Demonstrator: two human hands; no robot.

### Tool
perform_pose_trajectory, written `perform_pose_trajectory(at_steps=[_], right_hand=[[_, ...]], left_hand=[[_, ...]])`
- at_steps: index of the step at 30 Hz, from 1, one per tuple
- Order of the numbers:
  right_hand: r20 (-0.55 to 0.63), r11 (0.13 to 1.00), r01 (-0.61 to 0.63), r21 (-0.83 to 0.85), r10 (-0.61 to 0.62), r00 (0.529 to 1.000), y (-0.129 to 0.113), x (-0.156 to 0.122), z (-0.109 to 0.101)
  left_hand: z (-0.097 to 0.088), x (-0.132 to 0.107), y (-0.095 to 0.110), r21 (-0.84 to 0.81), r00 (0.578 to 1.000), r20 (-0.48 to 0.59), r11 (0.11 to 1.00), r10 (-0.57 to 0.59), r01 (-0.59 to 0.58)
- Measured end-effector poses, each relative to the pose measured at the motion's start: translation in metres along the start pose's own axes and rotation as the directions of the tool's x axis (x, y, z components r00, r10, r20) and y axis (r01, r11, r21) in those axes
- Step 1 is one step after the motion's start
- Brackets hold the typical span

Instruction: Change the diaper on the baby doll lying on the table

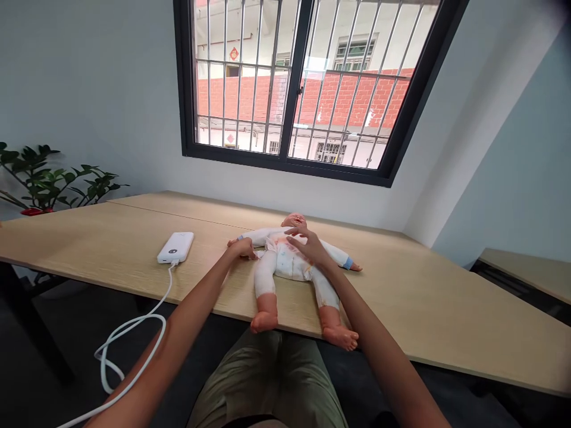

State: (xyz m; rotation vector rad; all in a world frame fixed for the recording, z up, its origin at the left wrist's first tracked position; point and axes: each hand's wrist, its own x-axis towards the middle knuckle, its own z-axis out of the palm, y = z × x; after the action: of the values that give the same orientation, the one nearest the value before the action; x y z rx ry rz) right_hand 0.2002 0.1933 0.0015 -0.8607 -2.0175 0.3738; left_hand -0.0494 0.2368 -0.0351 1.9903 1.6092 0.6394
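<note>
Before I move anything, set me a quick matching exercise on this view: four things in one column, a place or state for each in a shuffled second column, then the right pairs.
Things:
1. Right hand
2. Baby doll
3. Power bank
4. Leafy plant

Places and states:
A. Green, at the far left of the view
B. White, with a cable plugged into it
C. Over the doll's torso
D. Lying face up on the table

Pairs: 1-C, 2-D, 3-B, 4-A
</note>
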Motion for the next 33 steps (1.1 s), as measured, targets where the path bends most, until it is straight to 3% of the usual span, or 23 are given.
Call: perform_pose_trajectory(at_steps=[2, 5, 9, 13, 15, 17, 20, 22, 24, 27, 33], right_hand=[[0.174, 0.991, 0.081, -0.111, -0.061, 0.983, 0.003, 0.006, 0.010], [0.312, 0.953, 0.062, -0.297, 0.036, 0.949, 0.006, 0.012, 0.024], [0.371, 0.867, 0.015, -0.498, 0.198, 0.907, 0.000, 0.012, 0.032], [0.413, 0.807, 0.067, -0.587, 0.227, 0.882, -0.006, 0.011, 0.033], [0.400, 0.813, 0.050, -0.580, 0.231, 0.887, -0.004, 0.010, 0.032], [0.368, 0.881, 0.004, -0.474, 0.194, 0.909, 0.002, 0.008, 0.030], [0.243, 0.992, -0.102, -0.075, 0.117, 0.963, 0.014, 0.006, 0.027], [0.115, 0.958, -0.195, 0.210, 0.174, 0.978, 0.021, 0.005, 0.024], [0.030, 0.882, -0.276, 0.382, 0.286, 0.958, 0.026, 0.005, 0.023], [-0.023, 0.819, -0.325, 0.473, 0.380, 0.925, 0.027, 0.007, 0.024], [-0.043, 0.782, -0.313, 0.539, 0.397, 0.917, 0.024, 0.008, 0.025]], left_hand=[[-0.005, -0.002, 0.001, -0.020, 1.000, -0.015, 1.000, -0.008, 0.007], [-0.014, -0.006, 0.005, -0.147, 0.998, -0.043, 0.988, 0.035, -0.041], [-0.014, -0.010, 0.020, -0.391, 0.977, -0.091, 0.896, 0.192, -0.212], [0.001, -0.008, 0.039, -0.391, 0.928, -0.160, 0.842, 0.336, -0.372], [0.009, -0.005, 0.045, -0.438, 0.917, -0.149, 0.807, 0.369, -0.396], [0.015, 0.000, 0.048, -0.499, 0.922, -0.109, 0.782, 0.371, -0.373], [0.022, 0.007, 0.048, -0.534, 0.929, -0.078, 0.772, 0.362, -0.345], [0.028, 0.011, 0.049, -0.537, 0.928, -0.117, 0.764, 0.354, -0.359], [0.034, 0.013, 0.051, -0.544, 0.920, -0.185, 0.743, 0.346, -0.389], [0.043, 0.012, 0.055, -0.548, 0.894, -0.273, 0.707, 0.354, -0.447], [0.049, 0.010, 0.055, -0.524, 0.862, -0.381, 0.691, 0.334, -0.499]])
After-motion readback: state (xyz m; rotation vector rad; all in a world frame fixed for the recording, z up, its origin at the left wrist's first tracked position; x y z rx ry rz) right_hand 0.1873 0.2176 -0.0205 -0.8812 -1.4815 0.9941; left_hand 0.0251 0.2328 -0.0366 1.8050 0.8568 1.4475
